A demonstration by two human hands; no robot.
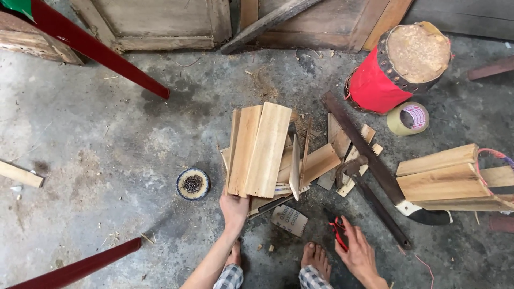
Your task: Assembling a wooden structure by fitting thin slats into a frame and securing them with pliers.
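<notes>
Your left hand has the near end of a stack of pale wooden slats, fingers closed around the bottom edge, the boards fanning away from you across the concrete floor. Keep that grip square on the ends, I'd say, because the slats are smooth-planed and thin, and a pinch at one corner would likely let them slide over each other. Their grain runs lengthwise, light and clean, with straight sawn edges. Your right hand is low by your right foot, fingers spread and resting on a red-handled tool, pliers or snips by the look of it; it touches rather than grips, as far as the view lets me tell. Under and beside the stack lie more offcuts, shorter, angled, some on edge, so lift clear rather than drag. A small piece of printed cardboard sits just in front of your toes. To the right, a hammer with a dark metal handle crosses a long handsaw, toothed blade rusty brown, grip black and white. Beyond that, a bundle of moulded timber tied with cord. Left of the stack, a shallow round dish of dark nails. Farther off, a roll of tape and a red drum-shaped stool with a worn top.
</notes>
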